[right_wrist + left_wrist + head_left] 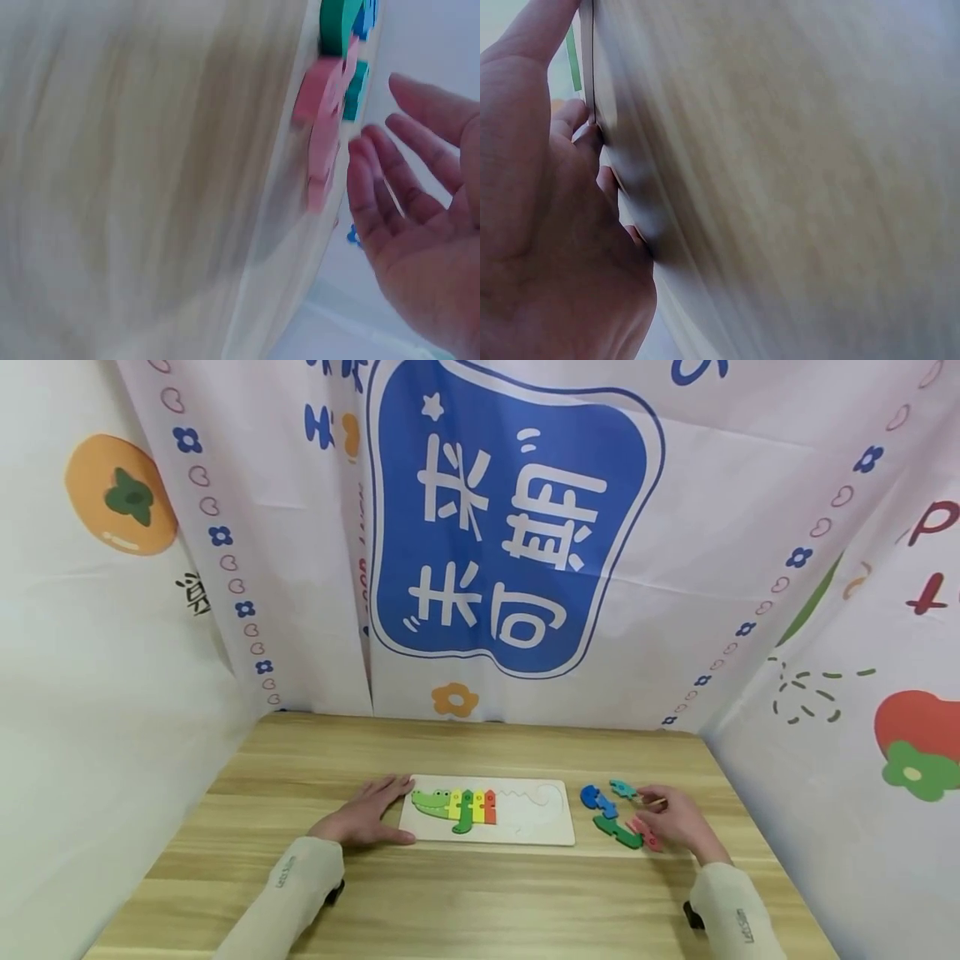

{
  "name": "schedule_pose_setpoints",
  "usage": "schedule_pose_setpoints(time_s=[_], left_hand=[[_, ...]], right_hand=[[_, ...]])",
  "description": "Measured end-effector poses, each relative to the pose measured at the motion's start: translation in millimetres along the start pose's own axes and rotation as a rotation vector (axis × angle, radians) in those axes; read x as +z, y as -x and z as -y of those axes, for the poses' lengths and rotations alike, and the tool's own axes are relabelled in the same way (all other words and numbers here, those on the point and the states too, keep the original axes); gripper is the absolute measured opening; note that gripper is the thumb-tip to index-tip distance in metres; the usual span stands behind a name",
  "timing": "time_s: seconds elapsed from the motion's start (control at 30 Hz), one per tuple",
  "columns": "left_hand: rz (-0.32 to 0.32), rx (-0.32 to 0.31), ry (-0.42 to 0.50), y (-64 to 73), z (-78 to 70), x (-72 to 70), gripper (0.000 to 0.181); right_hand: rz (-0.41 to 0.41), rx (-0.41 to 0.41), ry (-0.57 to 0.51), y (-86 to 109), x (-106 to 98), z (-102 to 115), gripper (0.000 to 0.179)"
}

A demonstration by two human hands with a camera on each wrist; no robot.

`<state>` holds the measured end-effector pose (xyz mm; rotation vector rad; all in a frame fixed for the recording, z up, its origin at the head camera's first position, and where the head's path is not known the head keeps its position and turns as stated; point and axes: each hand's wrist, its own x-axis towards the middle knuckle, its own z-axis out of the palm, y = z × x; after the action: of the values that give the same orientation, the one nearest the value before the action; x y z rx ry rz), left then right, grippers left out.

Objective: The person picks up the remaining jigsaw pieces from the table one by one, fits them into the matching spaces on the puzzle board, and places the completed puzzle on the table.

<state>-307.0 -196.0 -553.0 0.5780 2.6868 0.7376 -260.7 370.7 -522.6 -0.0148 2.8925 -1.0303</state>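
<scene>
A pale wooden puzzle board [536,833] lies on the table in the head view. Set in it are a green crocodile head [429,802] and yellow, green and red body pieces [478,806]; the tail end shows a bare outline. My left hand [367,814] rests at the board's left end, thumb and fingers spread along its edge. To the right lie loose pieces: blue [597,800], teal [622,788], green [617,832] and pink [324,142]. Over them hovers my right hand [672,818], fingers loosely bent and apart from the pink piece. A small yellowish strip shows by its fingertips.
The wood-grain table [480,902] extends in front of the board. Printed cloth [517,527] hangs behind the table, with more at both sides. The right wall [825,760] stands near the table's right edge.
</scene>
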Motion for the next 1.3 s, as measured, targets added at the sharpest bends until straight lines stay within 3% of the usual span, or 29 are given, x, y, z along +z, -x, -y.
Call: schedule_pose_setpoints(time_s=[0.1, 0.23, 0.47, 0.77, 0.97, 1.13, 1.3], left_hand=[[-0.004, 0.003, 0.000, 1.6, 1.7, -1.8, 0.106], [-0.003, 0.008, -0.004, 1.5, 3.4, -2.0, 0.106], [-0.008, 0.005, 0.001, 1.6, 3.1, -2.4, 0.106], [-0.005, -0.007, 0.004, 1.8, 2.7, -1.7, 0.106], [-0.005, -0.013, 0.012, 1.9, 1.9, -0.9, 0.107], [-0.003, -0.014, 0.008, 2.7, 3.3, -0.3, 0.108], [0.001, 0.004, 0.001, 1.5, 4.2, 0.0, 0.109]], right_hand=[[-0.041, 0.044, 0.055, 0.7, -7.6, -5.8, 0.047], [-0.034, 0.091, 0.081, 5.7, -17.0, -12.3, 0.051], [-0.006, 0.041, 0.088, 6.3, -20.8, -18.5, 0.053], [-0.035, 0.083, 0.076, 4.0, -11.8, -24.8, 0.016], [-0.067, 0.083, 0.116, 2.8, -10.5, -24.2, 0.015], [-0.087, 0.080, 0.055, 2.0, -4.0, -21.2, 0.018], [-0.109, 0.143, -0.067, 5.1, -0.3, -18.2, 0.028]])
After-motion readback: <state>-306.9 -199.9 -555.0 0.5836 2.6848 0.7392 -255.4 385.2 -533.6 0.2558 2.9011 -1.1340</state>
